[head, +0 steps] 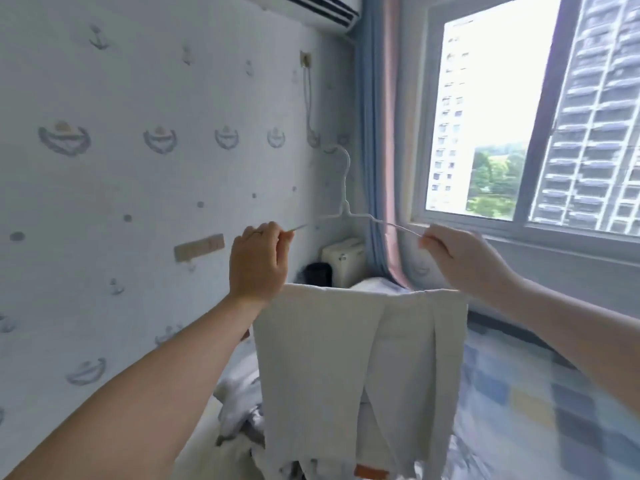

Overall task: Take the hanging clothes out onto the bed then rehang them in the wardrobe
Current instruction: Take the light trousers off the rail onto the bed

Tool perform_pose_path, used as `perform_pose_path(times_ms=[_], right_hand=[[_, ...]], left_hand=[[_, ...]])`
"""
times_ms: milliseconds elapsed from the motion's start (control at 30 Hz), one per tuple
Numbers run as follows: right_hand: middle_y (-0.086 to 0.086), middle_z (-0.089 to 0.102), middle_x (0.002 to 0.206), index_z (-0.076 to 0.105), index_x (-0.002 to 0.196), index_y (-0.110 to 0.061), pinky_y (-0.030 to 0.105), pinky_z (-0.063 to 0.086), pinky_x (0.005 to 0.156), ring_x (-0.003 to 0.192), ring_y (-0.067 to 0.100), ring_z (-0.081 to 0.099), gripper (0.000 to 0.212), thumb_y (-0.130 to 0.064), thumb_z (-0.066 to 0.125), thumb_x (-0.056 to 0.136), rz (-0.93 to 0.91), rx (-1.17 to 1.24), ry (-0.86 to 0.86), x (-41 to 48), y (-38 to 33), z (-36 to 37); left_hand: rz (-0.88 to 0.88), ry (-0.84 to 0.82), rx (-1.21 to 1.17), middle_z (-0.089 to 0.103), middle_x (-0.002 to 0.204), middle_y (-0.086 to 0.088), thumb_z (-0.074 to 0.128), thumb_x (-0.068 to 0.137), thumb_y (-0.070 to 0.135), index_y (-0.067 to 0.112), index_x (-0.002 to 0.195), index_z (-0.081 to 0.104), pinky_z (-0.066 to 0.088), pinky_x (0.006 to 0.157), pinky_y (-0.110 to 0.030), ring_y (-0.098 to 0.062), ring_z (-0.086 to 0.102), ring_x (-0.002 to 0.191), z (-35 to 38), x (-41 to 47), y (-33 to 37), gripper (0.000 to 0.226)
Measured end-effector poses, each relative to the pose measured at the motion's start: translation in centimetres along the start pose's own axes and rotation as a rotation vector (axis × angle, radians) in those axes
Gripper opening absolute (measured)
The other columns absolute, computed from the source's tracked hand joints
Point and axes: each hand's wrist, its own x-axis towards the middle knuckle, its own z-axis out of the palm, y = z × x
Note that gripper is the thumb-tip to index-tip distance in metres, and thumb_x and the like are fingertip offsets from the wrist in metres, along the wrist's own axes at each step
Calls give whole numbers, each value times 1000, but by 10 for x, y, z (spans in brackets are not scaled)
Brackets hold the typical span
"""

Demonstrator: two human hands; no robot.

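A thin white wire hanger (346,202) is held up in front of me, hook pointing up. My left hand (258,261) grips its left shoulder and my right hand (453,254) pinches its right shoulder. Pale cream trousers (329,368) are folded over the hanger's lower bar and hang down, with an orange label near their bottom edge. Below lies the bed (519,410) with a blue, grey and yellow checked sheet, and a pile of light clothes (242,420) lies on its left side. The wardrobe is out of view.
A wallpapered wall with anchor prints (138,168) runs along the left. A window (519,116) with blue and pink curtains (377,133) is at the right. An air conditioner (318,10) hangs at the top. A cream box (344,259) stands in the far corner.
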Motion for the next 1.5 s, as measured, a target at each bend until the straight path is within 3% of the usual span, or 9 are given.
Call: perform_pose_path(times_ms=[333,433,600,767,867,1000,1100,1267,1500], right_hand=[[-6,57,65,54,78,-18,46,49,64,62,25,55,29,-35,46,100,471,-245,-112,-141,135,-19],[-13,52,62,56,79,-20,41,47,63,57,17,49,24,-31,52,100,580,-282,-70,-180,150,-33],[-4,57,61,61,81,-12,43,48,60,59,23,55,28,-30,52,100,796,-369,-39,-241,163,-66],[-8,55,55,62,78,-14,33,39,51,50,10,51,28,-28,52,100,910,-382,-10,-304,179,-100],[-6,55,55,58,72,-14,28,34,49,53,12,52,32,-30,51,99,982,-376,-7,-345,201,-118],[-3,60,62,61,74,-15,40,46,58,61,15,56,30,-30,52,98,1072,-390,-31,-405,254,-134],[-8,56,58,58,70,-19,41,46,59,60,11,55,31,-32,53,97,1165,-380,-57,-445,301,-141],[-1,60,63,56,72,-17,45,49,59,63,22,57,34,-37,49,98,1306,-252,-118,-502,381,-140],[0,63,84,64,87,-18,35,42,67,80,22,55,19,-29,53,98,1425,-122,-173,-583,477,-97]], left_hand=[[196,-382,-442,61,67,-14,47,100,27,6,77,56,45,66,-45,-36,56,68,204,-62,106,33],[254,-477,-567,60,68,-15,47,100,26,6,76,55,42,66,-43,-36,55,69,242,-78,145,32],[349,-603,-760,60,73,-8,47,103,25,7,77,53,43,70,-43,-32,53,73,285,-96,220,32],[457,-693,-890,54,71,-2,54,102,20,8,76,52,31,67,-34,-30,51,73,315,-120,302,29],[502,-778,-922,57,73,-6,53,102,21,7,76,52,29,66,-33,-31,52,76,335,-144,353,30],[529,-875,-935,56,75,0,52,103,25,16,76,48,32,67,-34,-29,54,80,362,-182,421,28],[524,-951,-908,53,74,2,53,102,28,18,76,48,33,67,-34,-28,52,79,387,-212,468,29],[485,-1065,-837,53,77,5,52,102,33,17,80,53,29,66,-32,-23,47,79,434,-260,529,27],[343,-1305,-662,62,92,-4,54,101,33,14,93,63,38,70,-36,-28,53,92,492,-353,579,22]])
